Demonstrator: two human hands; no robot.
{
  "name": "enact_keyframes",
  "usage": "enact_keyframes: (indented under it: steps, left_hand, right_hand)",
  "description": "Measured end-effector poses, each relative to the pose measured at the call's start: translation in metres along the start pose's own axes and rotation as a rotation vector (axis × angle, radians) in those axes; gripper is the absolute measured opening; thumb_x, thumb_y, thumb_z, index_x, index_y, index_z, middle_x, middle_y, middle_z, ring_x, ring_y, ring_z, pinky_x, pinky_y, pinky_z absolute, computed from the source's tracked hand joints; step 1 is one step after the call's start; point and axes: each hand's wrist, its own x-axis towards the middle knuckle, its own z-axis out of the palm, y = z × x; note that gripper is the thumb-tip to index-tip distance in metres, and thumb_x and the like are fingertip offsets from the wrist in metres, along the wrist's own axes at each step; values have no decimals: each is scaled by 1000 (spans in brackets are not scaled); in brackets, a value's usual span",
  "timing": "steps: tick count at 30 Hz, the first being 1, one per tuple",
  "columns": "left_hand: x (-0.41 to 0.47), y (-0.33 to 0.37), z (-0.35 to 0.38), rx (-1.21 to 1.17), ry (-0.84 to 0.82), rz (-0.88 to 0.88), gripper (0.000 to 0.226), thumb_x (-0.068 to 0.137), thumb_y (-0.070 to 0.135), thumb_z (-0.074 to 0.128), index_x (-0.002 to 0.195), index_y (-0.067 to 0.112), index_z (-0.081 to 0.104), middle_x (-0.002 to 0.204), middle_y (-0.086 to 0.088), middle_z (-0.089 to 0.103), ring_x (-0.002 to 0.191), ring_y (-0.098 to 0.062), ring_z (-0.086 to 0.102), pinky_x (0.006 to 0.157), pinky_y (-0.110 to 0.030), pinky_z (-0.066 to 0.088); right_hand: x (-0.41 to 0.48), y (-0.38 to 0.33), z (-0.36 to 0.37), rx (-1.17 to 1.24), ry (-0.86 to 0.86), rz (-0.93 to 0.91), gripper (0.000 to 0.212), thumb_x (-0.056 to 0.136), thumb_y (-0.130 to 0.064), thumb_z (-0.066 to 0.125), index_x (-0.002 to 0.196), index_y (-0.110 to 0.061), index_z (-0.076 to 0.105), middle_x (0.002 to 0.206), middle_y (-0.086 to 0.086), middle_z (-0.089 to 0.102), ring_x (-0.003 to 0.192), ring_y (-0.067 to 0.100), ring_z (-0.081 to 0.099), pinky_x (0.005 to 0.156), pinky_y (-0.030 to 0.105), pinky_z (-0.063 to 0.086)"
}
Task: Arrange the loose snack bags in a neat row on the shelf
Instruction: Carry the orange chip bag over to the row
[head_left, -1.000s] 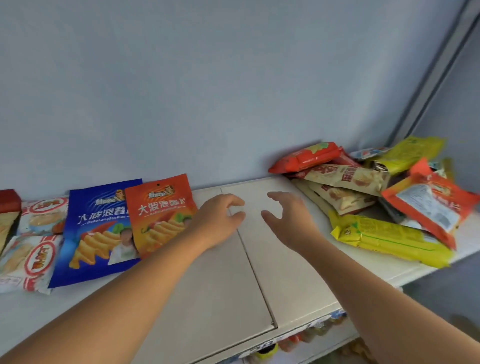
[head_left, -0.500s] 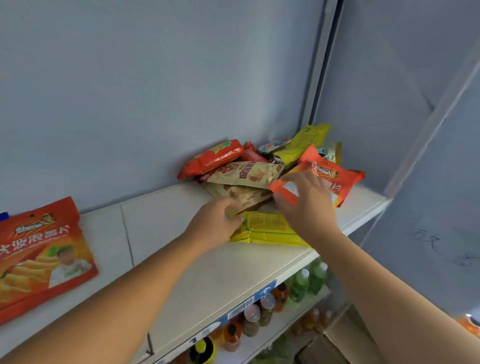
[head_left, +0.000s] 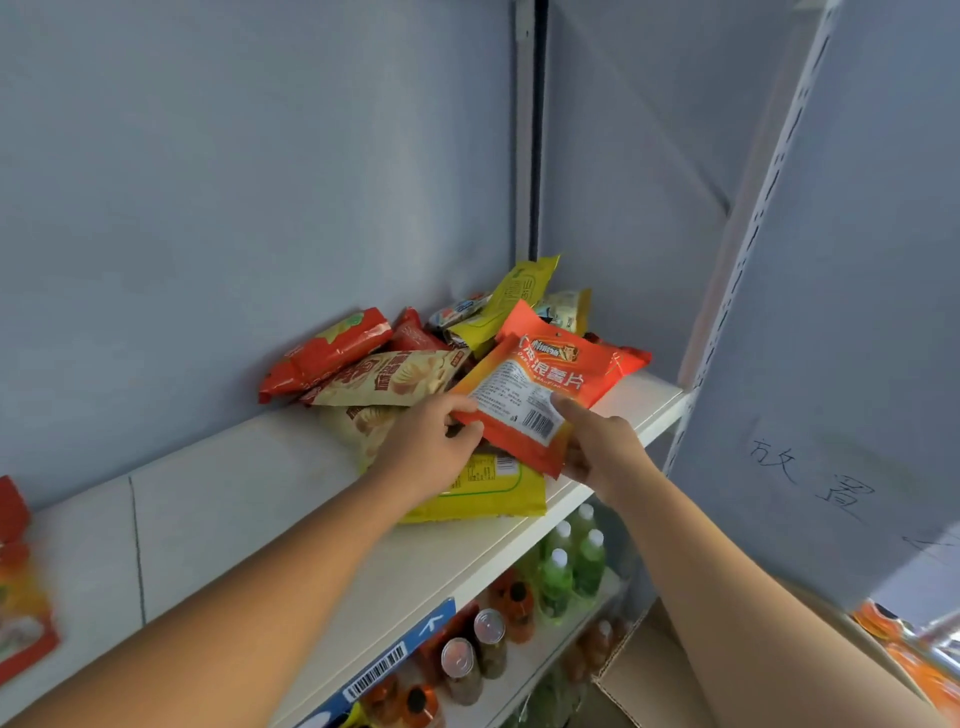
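Note:
An orange snack bag (head_left: 540, 384) with a barcode and white label is held above the pile, tilted. My left hand (head_left: 428, 447) pinches its lower left edge, and my right hand (head_left: 597, 447) grips its lower right corner. Under it lies a heap of loose bags on the white shelf (head_left: 260, 499): a yellow bag (head_left: 483, 488), a beige chip bag (head_left: 395, 379), a red bag (head_left: 324, 353) and a yellow-green bag (head_left: 519, 291) against the back wall. At the far left edge an orange bag (head_left: 21, 608) lies flat.
The shelf's right end meets a slotted upright (head_left: 727, 291) and a grey side panel (head_left: 831, 364) with handwriting. Below the shelf stand drink bottles (head_left: 571, 566) and cans (head_left: 460, 665). A cardboard box (head_left: 654, 675) sits at the lower right.
My view has swung right, from the arranged bags to the pile. Both hands reached into the heap, and the orange bag is now lifted between them.

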Motion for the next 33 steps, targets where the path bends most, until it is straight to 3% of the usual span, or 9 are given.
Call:
enact_keyframes:
  steps: [7, 10, 13, 15, 17, 21, 26, 29, 33]
  left_hand:
    - [4, -7, -3, -96, -78, 102, 25, 98, 29, 61, 118, 23, 73, 147, 12, 55, 125, -7, 61, 106, -31, 51]
    - [3, -7, -7, -128, -90, 150, 24, 98, 27, 62, 116, 20, 75, 145, 13, 57, 117, 6, 60, 102, -19, 49]
    - [1, -7, -17, -178, -11, 169, 23, 97, 31, 63, 112, 22, 78, 119, 11, 74, 94, 14, 66, 89, -18, 57]
    - [1, -8, -26, -175, 142, 163, 26, 94, 44, 62, 96, 24, 79, 89, 10, 78, 79, 0, 71, 76, -37, 62]
    - [5, -11, -33, -201, 268, 139, 26, 88, 52, 67, 90, 27, 72, 84, 9, 72, 79, -8, 68, 70, -34, 56]
    - [16, -9, -49, -584, 83, 31, 55, 67, 63, 78, 110, 32, 65, 113, 6, 73, 107, -12, 69, 96, -37, 53]
    - [5, -15, -65, -793, -147, 24, 45, 74, 41, 83, 114, 23, 74, 118, 1, 76, 113, -19, 71, 108, -48, 46]
    - [-3, -26, -73, -755, 16, 4, 40, 74, 46, 82, 109, 27, 76, 114, 3, 78, 110, -17, 72, 106, -50, 49]
    - [-13, -39, -94, -556, 327, -20, 7, 87, 35, 77, 92, 31, 77, 91, 14, 80, 88, -4, 76, 88, -36, 59]
  right_hand:
    - [-5, -14, 1, 284, -140, -81, 33, 88, -8, 78, 119, -4, 66, 104, 13, 81, 95, 32, 79, 89, 50, 62]
    - [-13, -20, 2, 385, -199, -154, 28, 91, 1, 70, 116, -8, 61, 111, 17, 79, 93, 34, 79, 76, 50, 65]
    - [-20, -22, 0, 383, -217, -217, 36, 91, 3, 69, 123, -9, 56, 114, 18, 77, 96, 38, 78, 76, 54, 64]
    - [-22, -20, -2, 336, -222, -256, 43, 90, 3, 70, 129, -7, 54, 118, 19, 76, 101, 41, 76, 87, 61, 60]
    - [-25, -18, -1, 300, -247, -288, 46, 89, 4, 69, 131, -5, 53, 119, 19, 75, 105, 43, 74, 95, 65, 56]
    - [-39, -17, 12, 212, -364, -317, 41, 90, 5, 65, 130, -4, 57, 120, 17, 75, 108, 41, 73, 96, 63, 56]
    - [-51, -19, 40, 41, -515, -359, 36, 92, 5, 64, 127, -5, 61, 120, 17, 76, 109, 39, 73, 96, 53, 59]
    - [-52, -18, 63, -17, -434, -413, 34, 92, -3, 72, 122, -11, 60, 120, 16, 75, 105, 34, 75, 91, 50, 61]
    - [-62, -4, 107, -374, 31, -952, 38, 87, -27, 79, 118, -25, 57, 114, -8, 61, 107, 11, 60, 89, 29, 53]
